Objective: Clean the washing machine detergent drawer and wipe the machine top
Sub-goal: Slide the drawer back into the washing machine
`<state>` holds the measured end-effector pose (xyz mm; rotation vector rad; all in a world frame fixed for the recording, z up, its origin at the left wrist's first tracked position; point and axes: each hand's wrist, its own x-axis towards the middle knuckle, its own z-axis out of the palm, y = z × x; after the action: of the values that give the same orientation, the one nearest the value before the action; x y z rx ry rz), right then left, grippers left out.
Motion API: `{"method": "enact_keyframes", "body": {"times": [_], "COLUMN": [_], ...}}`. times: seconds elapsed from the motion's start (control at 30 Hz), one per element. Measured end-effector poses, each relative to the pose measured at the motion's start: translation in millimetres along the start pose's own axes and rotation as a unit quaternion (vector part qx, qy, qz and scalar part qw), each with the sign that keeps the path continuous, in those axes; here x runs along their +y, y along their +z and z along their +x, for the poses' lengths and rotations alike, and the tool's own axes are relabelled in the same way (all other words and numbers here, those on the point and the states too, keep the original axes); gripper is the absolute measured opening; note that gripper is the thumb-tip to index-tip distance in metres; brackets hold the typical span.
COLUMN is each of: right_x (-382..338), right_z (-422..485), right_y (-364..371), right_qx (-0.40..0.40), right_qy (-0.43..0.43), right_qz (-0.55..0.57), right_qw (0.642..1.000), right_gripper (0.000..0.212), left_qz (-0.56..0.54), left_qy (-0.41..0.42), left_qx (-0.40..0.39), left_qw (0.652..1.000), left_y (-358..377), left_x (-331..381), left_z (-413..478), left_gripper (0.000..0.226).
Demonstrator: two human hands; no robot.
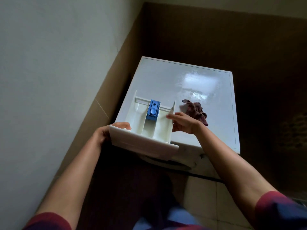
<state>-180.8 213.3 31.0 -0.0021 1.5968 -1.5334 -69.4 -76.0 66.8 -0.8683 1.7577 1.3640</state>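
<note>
While a crumpled cloth [196, 111] lies on the wet-looking machine top [166, 77], the left hand [106, 132] grips the front panel of the detergent drawer [149, 131] and the right hand [184, 123] pinches its side wall, over that top's front corner.

Forearms extended, left hand [105, 134] grips the drawer [144, 144] front corner, right hand [184, 123] pinches its side wall.
</note>
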Motion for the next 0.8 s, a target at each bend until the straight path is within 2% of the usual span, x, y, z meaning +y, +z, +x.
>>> {"method": "enact_keyframes", "body": {"times": [0.07,0.13,0.17,0.23,0.3,0.37,0.43,0.47,0.5,0.53,0.6,0.63,0.73,0.8], "right_x": [7,15,20,30,40,50,60,64,69,73,80,83,93,102], "right_z": [-5,-9,-9,-11,-13,-16,-18,-19,-20,-20,-18,-18,-15,-13], "right_y": [15,30,38,48,56,62,67,70,74,78,86,89,98,103], "right_qx": [0.004,0.014,0.017,0.023,0.024,0.027,0.03,0.029,0.027,0.023,0.017,0.016,0.008,0.006], "right_qy": [-0.003,-0.003,-0.004,-0.006,-0.009,-0.012,-0.012,-0.011,-0.009,-0.005,0.003,0.008,0.02,0.033], "right_qz": [0.0,-0.002,-0.001,0.006,0.015,0.012,0.015,0.017,0.017,0.017,0.014,0.013,0.011,0.021], "right_qw": [1.0,1.0,1.0,1.0,1.0,0.999,0.999,0.999,0.999,1.0,1.0,1.0,1.0,0.999], "right_gripper": [0.014,0.012,0.012,0.012,0.01,0.008,0.01,0.01,0.011,0.011,0.014,0.016,0.022,0.019], "left_qz": [-0.013,-0.037,-0.078,-0.212,-0.353,-0.449,-0.467,-0.464,-0.474,-0.499,-0.553,-0.565,-0.56,-0.551], "left_qy": [0.016,0.09,0.125,0.139,0.152,0.155,0.109,0.076,0.045,0.031,0.05,0.066,0.083,0.082], "left_qx": [-0.006,-0.001,0.014,0.063,0.114,0.224,0.357,0.383,0.364,0.313,0.204,0.178,0.177,0.194], "left_qw": [1.0,0.995,0.989,0.965,0.916,0.851,0.802,0.795,0.8,0.807,0.807,0.803,0.805,0.807], "left_y": [-6,-12,-13,-13,-7,11,40,56,72,87,110,119,132,132], "left_x": [-18,-33,-40,-55,-77,-103,-130,-141,-151,-156,-157,-157,-165,-174], "left_z": [1,1,-1,-2,-5,-16,-30,-36,-42,-46,-54,-55,-52,-49], "left_gripper": [0.068,0.084,0.083,0.069,0.06,0.048,0.048,0.056,0.063,0.064,0.06,0.064,0.078,0.063]}}
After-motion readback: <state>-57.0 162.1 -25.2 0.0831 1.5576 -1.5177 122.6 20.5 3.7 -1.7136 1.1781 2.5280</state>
